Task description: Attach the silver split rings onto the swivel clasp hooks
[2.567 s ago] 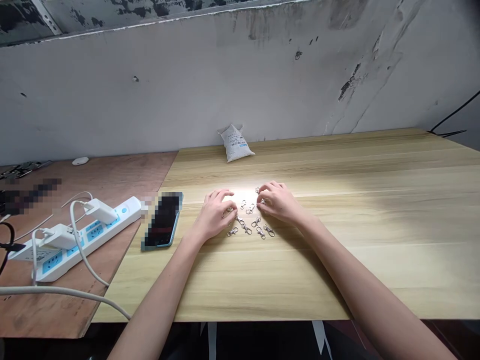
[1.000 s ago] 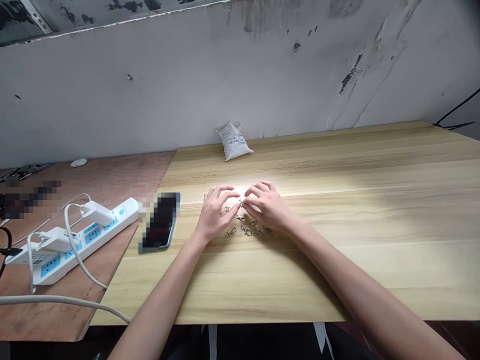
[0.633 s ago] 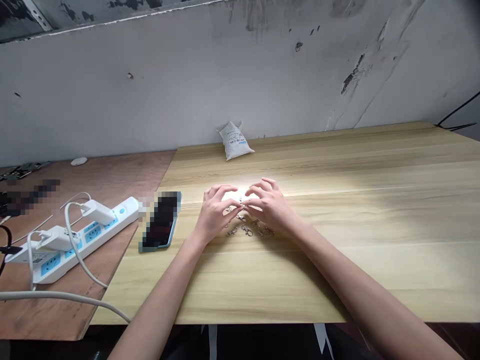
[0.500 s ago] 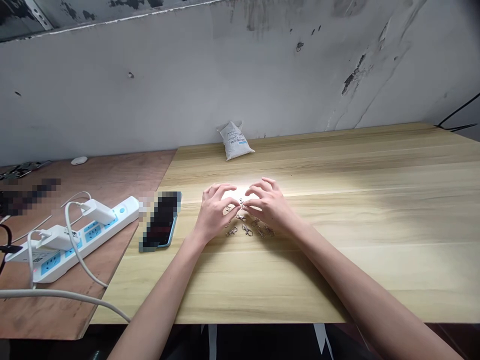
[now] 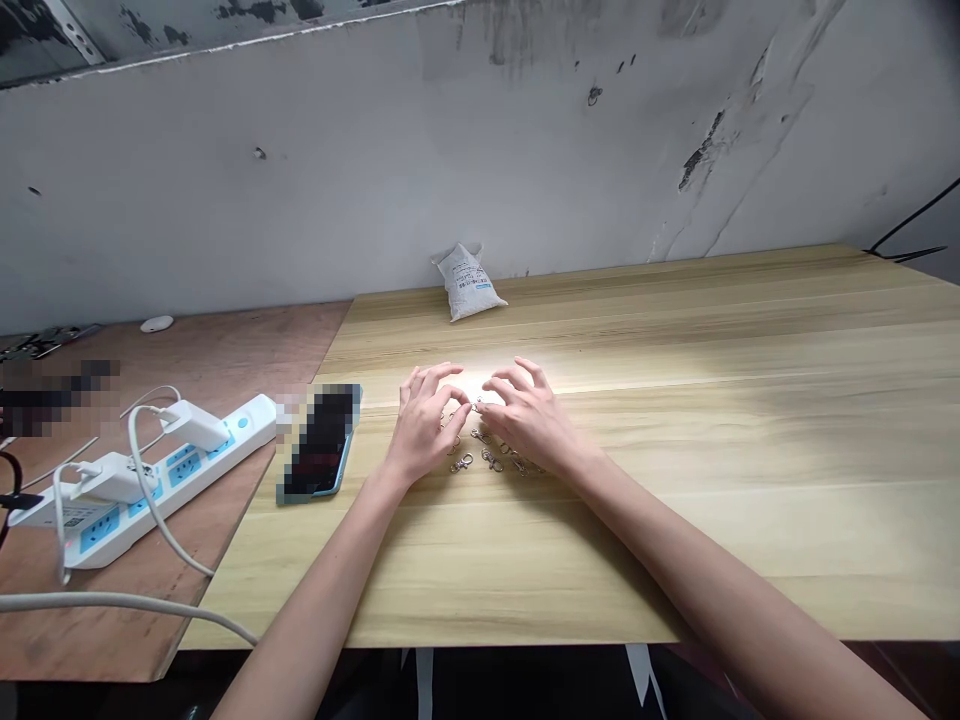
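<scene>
Several small metal clasps [image 5: 487, 458] lie scattered on the light wooden table [image 5: 675, 420]. My left hand [image 5: 424, 425] and my right hand [image 5: 529, 418] rest over them, fingertips nearly meeting. Both hands pinch at one small clasp [image 5: 477, 406] between thumb and forefinger, with the other fingers curled and raised. Parts of the clasps are hidden under my palms.
A phone [image 5: 322, 442] in a blue case lies left of my left hand. A white power strip [image 5: 142, 478] with plugged chargers and cables sits on the brown table at left. A small white bag [image 5: 468, 282] leans against the wall behind.
My hands came together from apart over the clasps and took up one clasp between their fingertips. In the last half second they shifted slightly left.
</scene>
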`<action>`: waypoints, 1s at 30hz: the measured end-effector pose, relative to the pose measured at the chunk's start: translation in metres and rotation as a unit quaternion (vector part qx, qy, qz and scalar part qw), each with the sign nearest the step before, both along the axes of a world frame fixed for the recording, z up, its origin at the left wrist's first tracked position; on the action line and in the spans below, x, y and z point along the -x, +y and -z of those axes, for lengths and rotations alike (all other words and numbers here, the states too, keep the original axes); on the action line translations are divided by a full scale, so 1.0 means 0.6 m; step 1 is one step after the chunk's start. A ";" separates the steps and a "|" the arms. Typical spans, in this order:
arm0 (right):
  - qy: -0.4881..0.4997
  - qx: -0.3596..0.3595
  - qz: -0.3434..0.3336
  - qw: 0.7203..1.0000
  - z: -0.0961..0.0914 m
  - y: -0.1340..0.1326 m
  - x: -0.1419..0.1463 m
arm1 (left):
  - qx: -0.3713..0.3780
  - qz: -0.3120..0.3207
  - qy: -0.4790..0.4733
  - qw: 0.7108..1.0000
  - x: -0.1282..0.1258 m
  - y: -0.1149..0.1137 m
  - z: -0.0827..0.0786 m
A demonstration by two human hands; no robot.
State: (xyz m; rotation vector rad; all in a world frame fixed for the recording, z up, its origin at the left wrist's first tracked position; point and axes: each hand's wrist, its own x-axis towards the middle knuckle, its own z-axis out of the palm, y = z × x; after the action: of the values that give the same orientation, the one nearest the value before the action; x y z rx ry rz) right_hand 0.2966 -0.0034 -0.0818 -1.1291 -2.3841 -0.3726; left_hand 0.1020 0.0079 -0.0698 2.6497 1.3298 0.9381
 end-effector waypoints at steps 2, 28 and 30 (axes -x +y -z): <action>0.028 0.031 -0.007 0.999 0.002 0.002 -0.005 | 0.002 0.014 0.001 1.000 0.002 0.001 0.000; 0.066 0.008 -0.051 0.996 0.004 0.013 -0.028 | -0.010 0.086 0.083 0.993 0.001 -0.003 -0.002; 0.046 -0.023 -0.049 0.998 0.001 0.012 -0.023 | -0.007 0.079 0.081 0.993 0.003 -0.003 -0.003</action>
State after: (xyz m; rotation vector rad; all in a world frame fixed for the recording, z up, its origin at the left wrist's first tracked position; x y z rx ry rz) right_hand 0.3103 0.0041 -0.0824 -0.9847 -2.3282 -0.3324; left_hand 0.1002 0.0064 -0.0679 2.8453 1.1200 0.7295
